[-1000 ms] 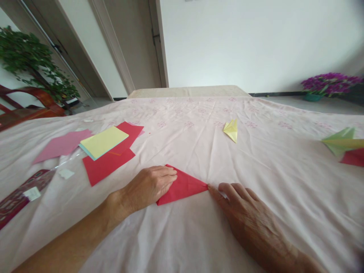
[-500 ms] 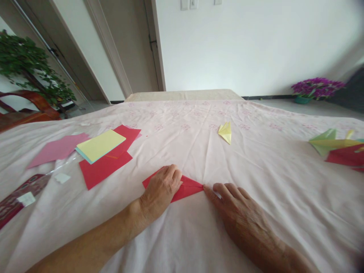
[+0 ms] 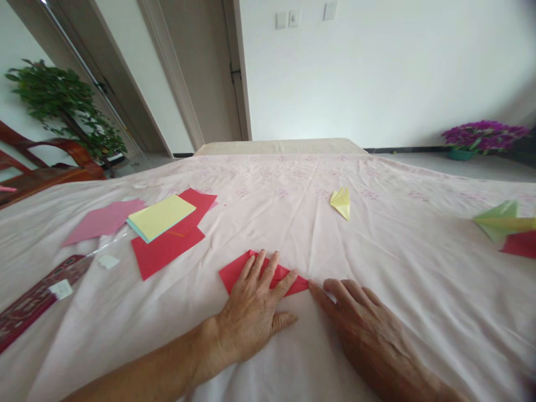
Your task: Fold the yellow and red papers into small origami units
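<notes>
A red folded paper [image 3: 237,272] lies flat on the cloth in front of me, narrowing to a point at its right end. Across its middle rests my left hand [image 3: 255,310], fingers spread and thumb out over the cloth. My right hand [image 3: 360,315] is at the pointed end, its index fingertip on the tip and the other fingers curled in. The thumb is hidden below that hand. Creases run along the paper towards its tip, partly covered by the left fingers.
Left on the pink tablecloth [image 3: 268,223] lie red sheets [image 3: 167,251], a yellow sheet [image 3: 163,216], pink paper [image 3: 103,223] and a dark red packet [image 3: 42,298]. Beyond my hands sits a folded yellow paper [image 3: 341,204]. Folded green paper [image 3: 498,220] and red paper [image 3: 519,244] lie far right.
My left hand has gone from bunched fingers to spread flat on the red paper. The right hand stays at the tip. The whole view has shifted slightly.
</notes>
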{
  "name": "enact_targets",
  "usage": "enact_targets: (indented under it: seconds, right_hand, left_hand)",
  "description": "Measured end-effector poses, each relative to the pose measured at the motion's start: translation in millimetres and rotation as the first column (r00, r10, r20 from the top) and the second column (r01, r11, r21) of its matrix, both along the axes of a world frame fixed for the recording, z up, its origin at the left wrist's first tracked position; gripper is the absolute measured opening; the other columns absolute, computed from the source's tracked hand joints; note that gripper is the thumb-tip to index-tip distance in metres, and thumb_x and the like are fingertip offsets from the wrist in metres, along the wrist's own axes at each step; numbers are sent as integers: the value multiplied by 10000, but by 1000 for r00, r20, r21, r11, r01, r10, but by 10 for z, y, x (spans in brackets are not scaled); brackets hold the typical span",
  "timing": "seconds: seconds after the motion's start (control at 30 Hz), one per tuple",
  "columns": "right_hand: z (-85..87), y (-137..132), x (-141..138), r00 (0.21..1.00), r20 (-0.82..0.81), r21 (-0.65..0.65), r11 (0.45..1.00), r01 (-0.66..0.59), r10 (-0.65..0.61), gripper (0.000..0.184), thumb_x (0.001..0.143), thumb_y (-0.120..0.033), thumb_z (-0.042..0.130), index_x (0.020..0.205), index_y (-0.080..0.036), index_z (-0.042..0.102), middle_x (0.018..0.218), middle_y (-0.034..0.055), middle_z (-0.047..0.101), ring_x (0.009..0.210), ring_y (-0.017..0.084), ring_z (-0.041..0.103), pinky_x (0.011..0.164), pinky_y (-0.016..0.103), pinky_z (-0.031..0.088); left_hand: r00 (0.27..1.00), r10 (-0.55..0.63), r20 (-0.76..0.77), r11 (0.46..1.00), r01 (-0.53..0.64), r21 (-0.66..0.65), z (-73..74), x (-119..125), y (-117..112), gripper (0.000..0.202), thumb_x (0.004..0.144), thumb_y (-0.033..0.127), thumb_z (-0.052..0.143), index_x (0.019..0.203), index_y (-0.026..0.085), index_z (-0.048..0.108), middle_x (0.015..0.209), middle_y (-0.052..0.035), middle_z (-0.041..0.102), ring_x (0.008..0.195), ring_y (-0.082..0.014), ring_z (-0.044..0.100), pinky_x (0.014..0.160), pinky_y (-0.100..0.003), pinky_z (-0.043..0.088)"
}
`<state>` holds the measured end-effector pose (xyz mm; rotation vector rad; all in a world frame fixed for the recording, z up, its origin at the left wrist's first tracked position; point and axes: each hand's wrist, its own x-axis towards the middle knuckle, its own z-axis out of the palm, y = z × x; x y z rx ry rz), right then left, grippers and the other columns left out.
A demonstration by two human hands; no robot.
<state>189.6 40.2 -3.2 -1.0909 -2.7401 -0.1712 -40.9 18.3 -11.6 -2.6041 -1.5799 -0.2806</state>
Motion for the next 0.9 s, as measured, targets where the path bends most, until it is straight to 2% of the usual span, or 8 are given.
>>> enact_targets:
  seconds: [0.3, 0.6, 0.67, 0.77, 0.9]
  right_hand:
    - [63, -27, -23, 1000, 3, -21, 1000, 24, -24, 393, 758, 21, 500, 1074, -192, 598, 924, 54, 603, 765, 195, 527, 677, 328, 422]
    - [124, -62, -20, 997, 51, -68, 996, 61, -57, 364, 818, -14, 509, 1115, -205, 595, 963, 54, 596, 813, 196, 522, 709, 333, 399]
    - [135, -63, -21, 996, 61, -75, 995, 71, -66, 368, 827, -23, 511, 1134, -209, 588, 979, 53, 594, 826, 200, 519, 713, 336, 396]
    - [141, -61, -24, 994, 77, -86, 993, 80, -74, 371, 840, -28, 503, 1154, -209, 582, 1004, 57, 591, 847, 203, 519, 730, 337, 395]
    - [140, -65, -32, 995, 80, -95, 993, 72, -64, 370, 836, -27, 508, 1157, -197, 580, 998, 61, 589, 848, 199, 522, 727, 331, 392]
  left_hand:
    - [997, 47, -69, 997, -51, -63, 17, -234, 4, 739, 903, 637, 305, 1478, 175, 257, 1538, -192, 237, 1420, -348, 199, 1096, -577, 239]
    - [989, 99, -109, 994, -103, -36, -45, -343, -26, 742, 885, 664, 314, 1492, 249, 218, 1549, -192, 206, 1412, -379, 201, 1061, -622, 226]
    - [987, 114, -117, 993, -115, -1, -28, -349, -34, 731, 879, 665, 333, 1481, 257, 257, 1542, -190, 231, 1405, -396, 210, 1051, -641, 219]
    - [984, 110, -139, 992, -101, 76, 39, -346, -46, 719, 870, 660, 371, 1433, 214, 375, 1520, -187, 292, 1403, -404, 204, 1070, -648, 179]
    - [985, 45, -167, 993, -26, 115, 99, -357, -33, 694, 893, 623, 370, 1387, 141, 441, 1452, -171, 424, 1400, -347, 251, 1125, -584, 152]
